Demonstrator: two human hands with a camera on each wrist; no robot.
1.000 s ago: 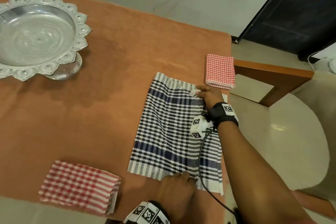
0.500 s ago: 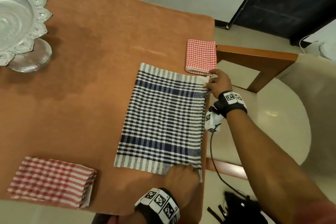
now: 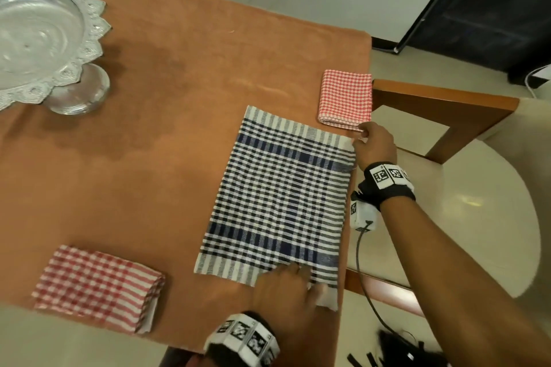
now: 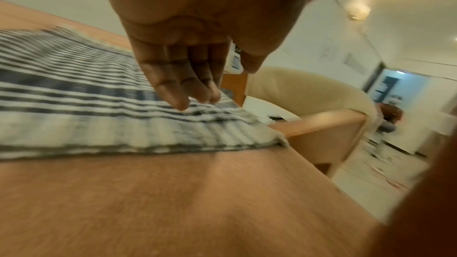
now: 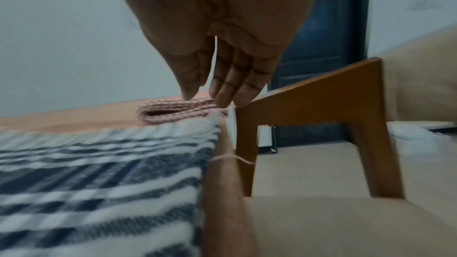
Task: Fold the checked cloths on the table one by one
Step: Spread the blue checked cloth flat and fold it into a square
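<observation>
A blue-and-white checked cloth [image 3: 280,202] lies flat along the right edge of the orange-brown table [image 3: 179,83]. My left hand [image 3: 286,283] rests on its near right corner; in the left wrist view the straight fingers [image 4: 183,95] press on the cloth [image 4: 74,89], with the thumb held off it. My right hand [image 3: 362,140] is at the far right corner. In the right wrist view its fingertips [image 5: 230,99] touch the white corner at the table's edge, thumb apart, beside the cloth [image 5: 99,173].
A small folded red checked cloth [image 3: 346,98] lies just beyond my right hand. A larger folded red one [image 3: 98,286] sits near left. A silver footed tray [image 3: 38,39] stands far left. A wooden chair [image 3: 447,104] with a cream seat is beside the table's right edge.
The blue cloth now lies flatter and squarer against the table's right edge. My right hand moved from on top of the cloth out to its far right corner. My left hand stayed at the near corner.
</observation>
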